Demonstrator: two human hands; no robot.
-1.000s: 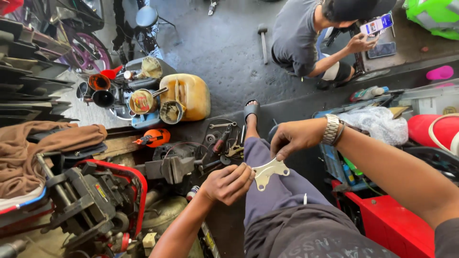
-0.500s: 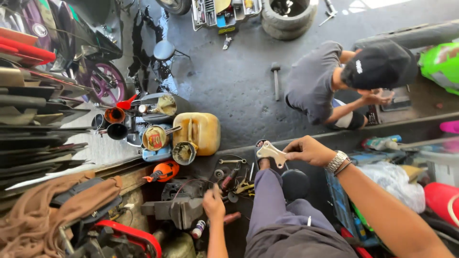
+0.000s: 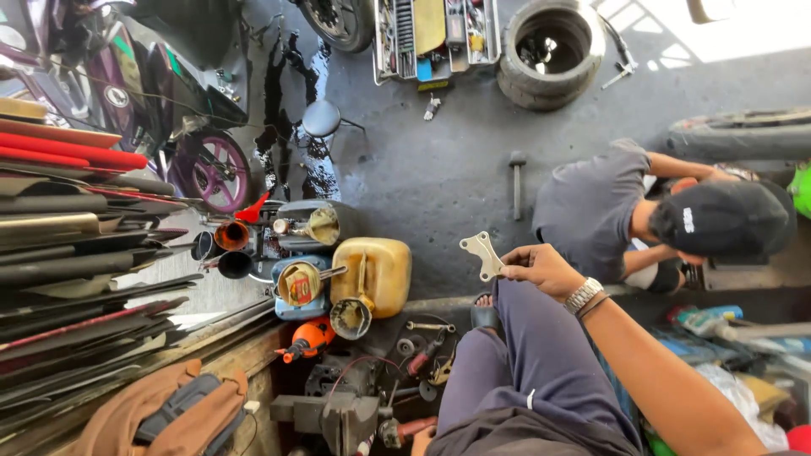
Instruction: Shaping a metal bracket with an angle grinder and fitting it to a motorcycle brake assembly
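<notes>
Your right hand (image 3: 545,268) has its fingers closed on one edge of a flat, pale metal bracket (image 3: 482,254), holding it up in the air above your knee and out over the grey floor. The plate is free of any machine and nothing is fastened to it yet, so it looks lifted out for a look and not fitted anywhere. Of your left hand only a sliver shows at the bottom edge, near the bench vise (image 3: 338,415); you cannot tell how its fingers stand.

Just beyond your leg, spanners (image 3: 429,327) and small parts lie loose, beside an orange drill (image 3: 307,338) and a yellow jerry can (image 3: 377,272) with a funnel. Farther out, another person crouches at the right, close to your reach. A hammer (image 3: 516,181), a tyre (image 3: 549,49) and an open toolbox (image 3: 436,35) lie beyond.
</notes>
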